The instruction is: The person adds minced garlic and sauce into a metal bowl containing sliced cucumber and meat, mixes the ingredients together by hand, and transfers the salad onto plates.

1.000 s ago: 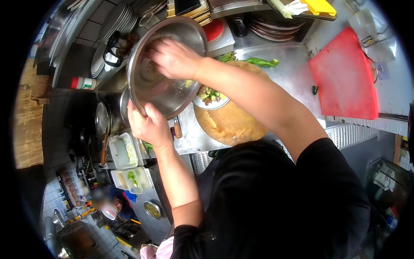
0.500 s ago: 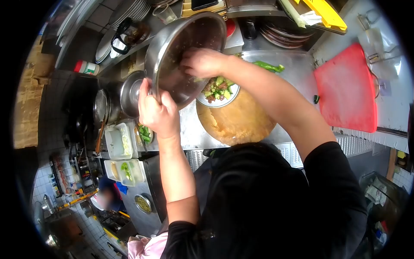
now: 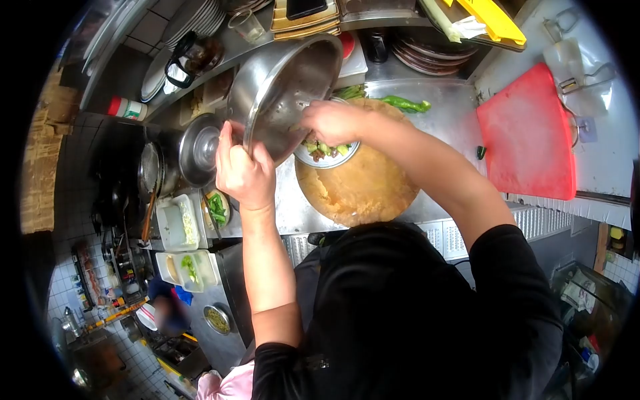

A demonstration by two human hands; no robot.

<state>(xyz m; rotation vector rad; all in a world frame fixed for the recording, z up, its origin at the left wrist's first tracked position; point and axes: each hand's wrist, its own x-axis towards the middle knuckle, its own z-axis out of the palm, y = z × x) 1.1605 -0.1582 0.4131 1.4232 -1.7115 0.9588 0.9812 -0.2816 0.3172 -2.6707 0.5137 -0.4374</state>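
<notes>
My left hand (image 3: 245, 175) grips the near rim of a large steel bowl (image 3: 267, 87), which is tilted steeply toward the right. At the bowl's lower lip, my right hand (image 3: 330, 123) has its fingers curled; whether they hold any food is hidden. Just below those fingers, a white plate (image 3: 341, 160) bears chopped green and brownish pieces. The plate rests partly on a round wooden board (image 3: 363, 190). Long green peppers (image 3: 407, 104) lie behind the board on the steel counter (image 3: 453, 107).
A red cutting board (image 3: 530, 137) leans at the right. Left of the counter are a smaller steel bowl (image 3: 200, 150), plastic tubs (image 3: 177, 223) and a small dish of greens (image 3: 217, 208). Plates and a glass pot (image 3: 200, 55) stand on the shelf. Another person (image 3: 167, 310) is at the lower left.
The bowl has tipped further toward the plate and moved right since the oldest frame. My right hand has come out from deep in the bowl to its lip, over the plate.
</notes>
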